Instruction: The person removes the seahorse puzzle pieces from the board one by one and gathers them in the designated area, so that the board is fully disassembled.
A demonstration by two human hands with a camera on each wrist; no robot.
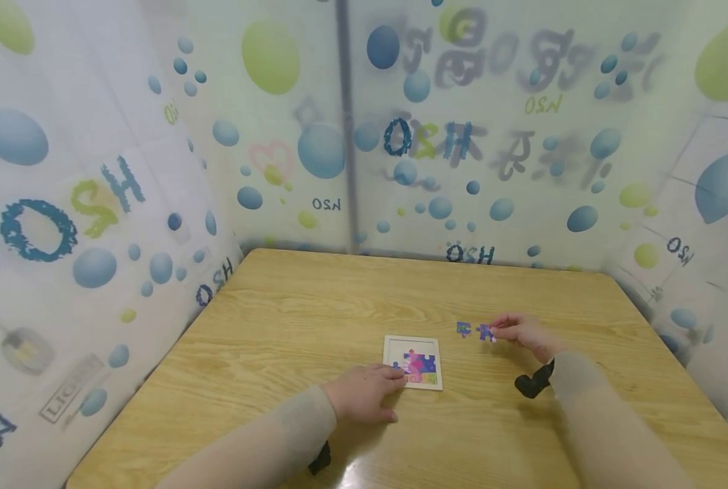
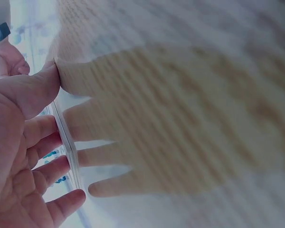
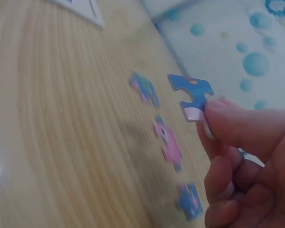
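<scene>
In the right wrist view, my right hand [image 1: 523,333] pinches a blue jigsaw piece [image 3: 198,95] with a white patch between thumb and fingers, raised off the table. Several loose pieces lie near it, among them a pink piece with an eye [image 3: 168,143] and a blue piece [image 3: 190,202]. My left hand [image 1: 364,392] rests with its fingertips at the left edge of a white puzzle tray [image 1: 413,339], its thumb apart from the fingers. A partly assembled pink and purple picture [image 1: 421,365] sits inside the tray.
The light wooden table [image 1: 303,305] is bordered by a patterned curtain [image 1: 278,136] at the back and both sides. Another loose piece [image 1: 464,329] lies right of the tray. Dark straps [image 1: 534,382] hang at both wrists.
</scene>
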